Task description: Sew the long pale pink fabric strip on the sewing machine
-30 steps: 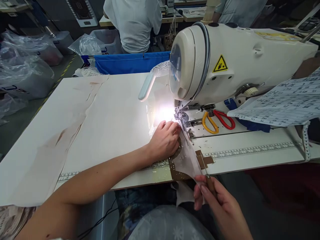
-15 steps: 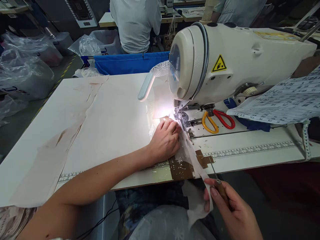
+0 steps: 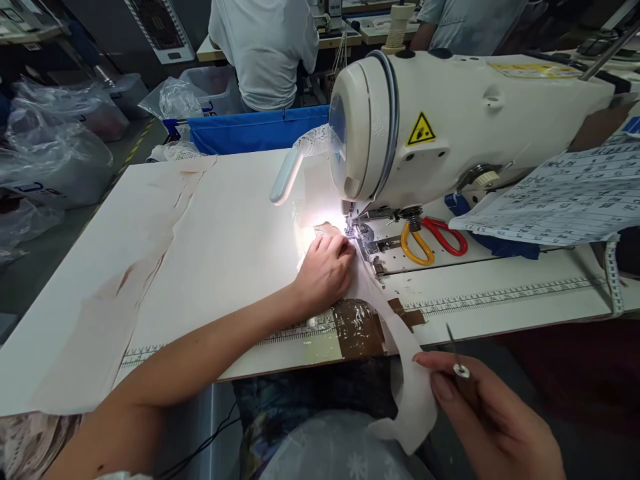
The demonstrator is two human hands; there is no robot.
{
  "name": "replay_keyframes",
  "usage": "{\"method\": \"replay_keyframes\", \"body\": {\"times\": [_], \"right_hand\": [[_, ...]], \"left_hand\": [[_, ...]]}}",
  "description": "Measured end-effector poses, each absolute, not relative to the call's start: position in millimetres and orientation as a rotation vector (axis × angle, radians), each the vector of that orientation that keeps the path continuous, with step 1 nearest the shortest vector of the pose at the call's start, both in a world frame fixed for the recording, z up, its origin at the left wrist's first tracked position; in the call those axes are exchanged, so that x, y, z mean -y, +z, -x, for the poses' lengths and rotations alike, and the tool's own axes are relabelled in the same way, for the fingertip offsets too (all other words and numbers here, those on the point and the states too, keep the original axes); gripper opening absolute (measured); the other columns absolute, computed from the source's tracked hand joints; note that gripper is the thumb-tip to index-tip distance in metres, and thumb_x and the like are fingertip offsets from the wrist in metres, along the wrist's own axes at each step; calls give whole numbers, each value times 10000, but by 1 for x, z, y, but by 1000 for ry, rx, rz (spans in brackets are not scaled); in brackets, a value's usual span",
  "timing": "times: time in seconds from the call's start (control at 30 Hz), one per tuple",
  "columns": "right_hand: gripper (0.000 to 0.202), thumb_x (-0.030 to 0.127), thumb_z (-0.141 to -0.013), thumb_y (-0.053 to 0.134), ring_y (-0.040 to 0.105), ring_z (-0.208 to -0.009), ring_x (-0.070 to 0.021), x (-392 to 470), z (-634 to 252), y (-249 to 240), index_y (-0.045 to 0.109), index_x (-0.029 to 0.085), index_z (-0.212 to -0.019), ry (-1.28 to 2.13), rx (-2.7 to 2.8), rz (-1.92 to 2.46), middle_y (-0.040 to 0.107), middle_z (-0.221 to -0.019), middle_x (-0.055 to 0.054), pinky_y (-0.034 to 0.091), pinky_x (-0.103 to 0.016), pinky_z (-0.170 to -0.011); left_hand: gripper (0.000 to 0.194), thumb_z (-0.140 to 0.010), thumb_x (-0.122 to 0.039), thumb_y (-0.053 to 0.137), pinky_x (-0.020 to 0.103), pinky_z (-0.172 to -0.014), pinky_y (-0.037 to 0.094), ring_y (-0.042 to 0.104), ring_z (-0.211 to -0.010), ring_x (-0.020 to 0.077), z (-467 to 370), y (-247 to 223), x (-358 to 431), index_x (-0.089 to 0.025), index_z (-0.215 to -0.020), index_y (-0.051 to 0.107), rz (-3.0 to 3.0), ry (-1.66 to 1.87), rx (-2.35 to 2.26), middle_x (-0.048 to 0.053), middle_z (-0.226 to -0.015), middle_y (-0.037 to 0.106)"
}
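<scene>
Beside the needle area of the sewing machine (image 3: 465, 127), my left hand (image 3: 325, 270) is closed, its fingertips pressing the pale fabric strip (image 3: 413, 373) against the table. The strip curves from under those fingers over the table's front edge and hangs above my lap. My right hand (image 3: 500, 413), in front of the edge, holds an awl (image 3: 461, 371) with its thin metal point up; most of the handle is hidden in the palm. Its thumb and forefinger tips are at the strip's right edge; whether they pinch it I cannot tell.
Orange and red-handled scissors (image 3: 419, 245) lie by the machine bed. A paper sheet (image 3: 560, 200) with writing hangs at right, above a measuring tape (image 3: 614, 277). Long pale fabric (image 3: 95, 333) lies along the table's left side. Another person (image 3: 265, 53) sits beyond the blue cloth (image 3: 255, 130).
My right hand has moved right and a little nearer me, and the awl has turned more upright. The strip's hanging part has spread out wider. My left hand stays by the needle area.
</scene>
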State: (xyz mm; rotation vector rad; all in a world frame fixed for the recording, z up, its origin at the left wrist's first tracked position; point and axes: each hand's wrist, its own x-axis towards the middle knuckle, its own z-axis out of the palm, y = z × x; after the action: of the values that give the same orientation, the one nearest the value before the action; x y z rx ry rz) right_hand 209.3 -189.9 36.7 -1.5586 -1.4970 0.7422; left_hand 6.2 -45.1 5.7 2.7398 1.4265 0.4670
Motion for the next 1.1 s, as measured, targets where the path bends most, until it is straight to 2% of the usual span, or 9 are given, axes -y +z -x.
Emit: {"method": "replay_keyframes", "body": {"times": [0.2,0.3,0.4,0.53,0.6,0.7,0.8,0.97,1.1], "right_hand": [[183,459,-879,609,674,-614,-148,186,-186,67,705,305,-898,742,1369,1442,751,-806,3,540,-202,-527],[262,523,-872,580,601,-481,-145,183,-190,68,724,304,-870,806,1540,1495,682,-638,8,488,-234,-440],[286,486,-918,502,553,-419,-133,172,-200,57,707,296,-976,903,1703,1512,616,-544,41,460,-238,-428],[292,363,-960,406,703,-648,-198,147,-208,30,633,224,-1080,787,1820,1490,739,-772,-37,518,-259,-532],[289,332,-962,404,709,-637,-205,133,-206,18,611,189,-1103,576,1880,1518,758,-820,-62,501,-260,-505],[309,273,-977,390,683,-554,-179,115,-199,4,609,126,-1139,240,1958,1512,760,-776,-69,445,-241,-457],[296,203,-967,403,696,-609,-159,102,-189,-4,637,114,-1125,15,1989,1456,772,-837,-73,428,-227,-475],[297,193,-960,405,695,-648,-133,89,-181,-6,654,142,-1114,-29,2004,1441,779,-883,-45,417,-229,-489],[296,184,-954,403,687,-636,-126,85,-179,-7,661,136,-1091,-39,2004,1441,775,-877,-44,399,-240,-478]], "left_hand": [[344,-939,-112,305,395,-792,500,550,-898,231,-9,-2,22,-91,-1052,629,-2794,378,-1498,152,-993,629],[294,-906,-71,365,349,-712,500,565,-851,214,-8,-4,14,-113,-1011,637,-2818,368,-1533,132,-958,639],[212,-928,-136,432,312,-644,497,583,-822,193,-4,-3,11,-151,-921,643,-2703,600,-1519,102,-945,654],[199,-923,-210,468,309,-662,524,605,-795,166,4,-4,10,-178,-816,634,-2459,846,-1363,72,-918,670],[181,-901,-230,494,312,-673,533,614,-809,169,7,-6,7,-185,-798,636,-2348,895,-1308,73,-912,672],[123,-851,-254,547,336,-714,541,620,-825,179,8,-10,3,-200,-798,644,-2182,948,-1262,64,-899,678],[115,-820,-306,591,367,-741,537,621,-824,193,7,-12,0,-211,-816,655,-2016,964,-1238,56,-886,680],[192,-834,-400,610,367,-772,524,614,-837,199,4,-8,-1,-216,-794,648,-1896,962,-1189,54,-878,668],[213,-866,-401,583,362,-807,515,606,-858,196,1,-5,0,-214,-785,648,-1924,963,-1207,47,-873,655]]}}
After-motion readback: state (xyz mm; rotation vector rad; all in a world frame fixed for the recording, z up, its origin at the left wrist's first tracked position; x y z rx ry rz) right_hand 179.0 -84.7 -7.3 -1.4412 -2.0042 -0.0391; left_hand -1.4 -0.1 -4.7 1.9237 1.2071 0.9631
